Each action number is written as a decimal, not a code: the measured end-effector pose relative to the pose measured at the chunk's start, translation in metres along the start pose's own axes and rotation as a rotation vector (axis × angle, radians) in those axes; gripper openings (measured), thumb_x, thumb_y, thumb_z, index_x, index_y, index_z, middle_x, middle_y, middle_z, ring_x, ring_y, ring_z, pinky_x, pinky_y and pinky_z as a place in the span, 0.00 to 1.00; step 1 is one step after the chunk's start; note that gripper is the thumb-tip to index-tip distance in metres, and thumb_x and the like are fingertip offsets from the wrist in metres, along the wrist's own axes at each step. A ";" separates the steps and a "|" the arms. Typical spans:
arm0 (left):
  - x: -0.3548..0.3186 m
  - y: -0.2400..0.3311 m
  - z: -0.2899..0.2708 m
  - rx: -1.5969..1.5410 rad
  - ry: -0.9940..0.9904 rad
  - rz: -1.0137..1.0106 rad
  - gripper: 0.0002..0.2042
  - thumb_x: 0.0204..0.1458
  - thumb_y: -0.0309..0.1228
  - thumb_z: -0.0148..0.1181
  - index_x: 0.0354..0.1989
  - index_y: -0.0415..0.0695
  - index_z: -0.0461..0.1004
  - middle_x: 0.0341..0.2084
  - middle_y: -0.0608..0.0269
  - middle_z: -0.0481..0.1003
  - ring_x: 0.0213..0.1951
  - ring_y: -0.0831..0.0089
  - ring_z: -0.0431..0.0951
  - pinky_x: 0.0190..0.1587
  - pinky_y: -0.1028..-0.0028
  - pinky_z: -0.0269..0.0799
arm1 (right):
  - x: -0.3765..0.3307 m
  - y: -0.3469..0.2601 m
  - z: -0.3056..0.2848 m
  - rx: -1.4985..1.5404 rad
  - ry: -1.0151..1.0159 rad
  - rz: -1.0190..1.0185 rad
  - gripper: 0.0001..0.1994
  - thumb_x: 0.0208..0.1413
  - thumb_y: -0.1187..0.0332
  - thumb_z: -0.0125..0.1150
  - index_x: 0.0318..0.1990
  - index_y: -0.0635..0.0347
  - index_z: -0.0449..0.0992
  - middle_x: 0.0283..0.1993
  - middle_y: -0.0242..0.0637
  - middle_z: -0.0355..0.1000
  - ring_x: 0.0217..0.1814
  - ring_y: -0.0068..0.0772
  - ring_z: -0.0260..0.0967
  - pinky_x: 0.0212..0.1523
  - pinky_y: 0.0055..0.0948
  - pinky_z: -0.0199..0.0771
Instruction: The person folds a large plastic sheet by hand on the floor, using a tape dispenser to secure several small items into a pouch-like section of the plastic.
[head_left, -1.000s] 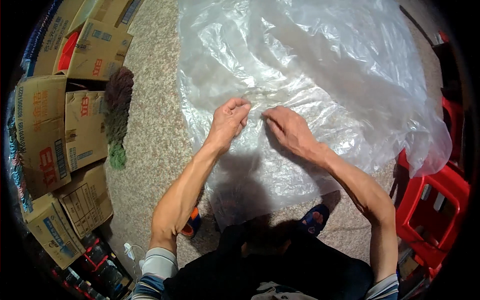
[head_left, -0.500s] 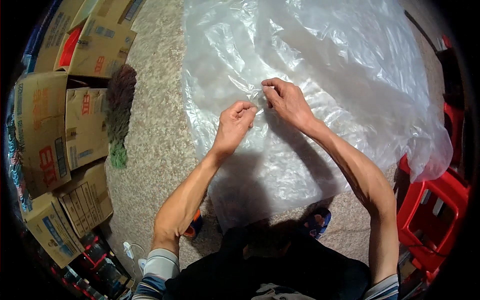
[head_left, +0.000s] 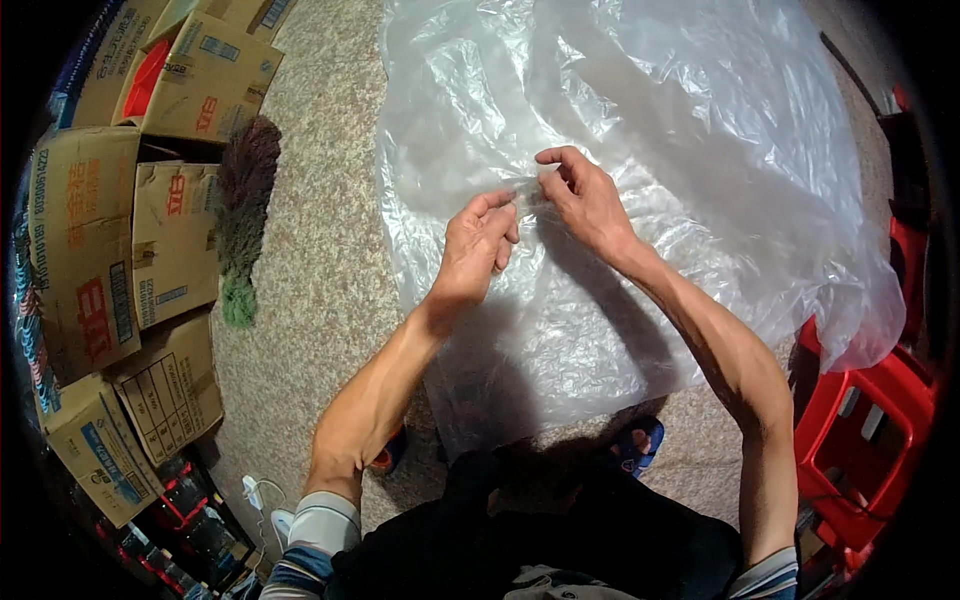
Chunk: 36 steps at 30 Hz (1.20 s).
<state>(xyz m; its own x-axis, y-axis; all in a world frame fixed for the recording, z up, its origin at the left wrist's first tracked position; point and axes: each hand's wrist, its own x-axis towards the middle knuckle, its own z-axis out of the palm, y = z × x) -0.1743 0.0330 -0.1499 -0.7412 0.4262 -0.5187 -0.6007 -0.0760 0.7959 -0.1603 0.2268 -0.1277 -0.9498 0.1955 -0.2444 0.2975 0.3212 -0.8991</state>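
Note:
A large, crumpled sheet of clear plastic (head_left: 690, 215) spreads over the floor in front of me and reaches my feet. Over its middle, my left hand (head_left: 472, 245) pinches with thumb and forefinger, the other fingers curled. Just to the right and slightly farther away, my right hand (head_left: 590, 205) is closed in a pinch too, its forefinger bent. A thin fold of the plastic seems to run between the two sets of fingertips. The hands are close together but apart. Exactly what lies under the fingertips is too small to make out.
Cardboard boxes (head_left: 88, 250) are stacked on the left, with a dark purple and green bristly bundle (head_left: 245, 190) beside them. At the right stands a red plastic stool (head_left: 865, 440), touched by the sheet's edge. A white plug and cable (head_left: 255, 493) lie at lower left.
My left hand has turned and its fingers have loosened somewhat, with the thumb and forefinger extended. My right hand has shifted slightly right. The view has moved a little.

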 end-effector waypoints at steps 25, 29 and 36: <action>-0.004 0.026 -0.010 -0.384 -0.285 -0.294 0.24 0.69 0.24 0.48 0.73 0.44 0.61 0.23 0.68 0.69 0.15 0.83 0.60 0.18 0.82 0.57 | 0.000 0.003 0.002 -0.419 -0.124 -0.262 0.14 0.65 0.62 0.65 0.50 0.61 0.75 0.46 0.48 0.73 0.46 0.54 0.76 0.45 0.48 0.76; -0.004 0.020 -0.007 -0.363 -0.250 -0.298 0.23 0.68 0.24 0.48 0.72 0.45 0.59 0.24 0.66 0.71 0.15 0.82 0.62 0.18 0.81 0.58 | 0.000 0.012 0.007 -0.317 -0.077 -0.322 0.13 0.66 0.61 0.64 0.44 0.63 0.77 0.42 0.49 0.74 0.44 0.55 0.76 0.45 0.47 0.76; -0.005 0.025 -0.004 -0.309 -0.325 -0.319 0.23 0.69 0.25 0.47 0.72 0.45 0.59 0.25 0.65 0.72 0.16 0.81 0.63 0.20 0.81 0.60 | 0.008 -0.004 0.002 -0.229 -0.153 -0.049 0.17 0.63 0.58 0.63 0.39 0.67 0.78 0.36 0.52 0.78 0.39 0.55 0.77 0.42 0.47 0.76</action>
<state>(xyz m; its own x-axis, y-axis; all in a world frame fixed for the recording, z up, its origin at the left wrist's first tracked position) -0.1869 0.0259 -0.1288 -0.4065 0.7239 -0.5574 -0.8768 -0.1375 0.4608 -0.1696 0.2253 -0.1267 -0.9620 0.0379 -0.2703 0.2485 0.5315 -0.8098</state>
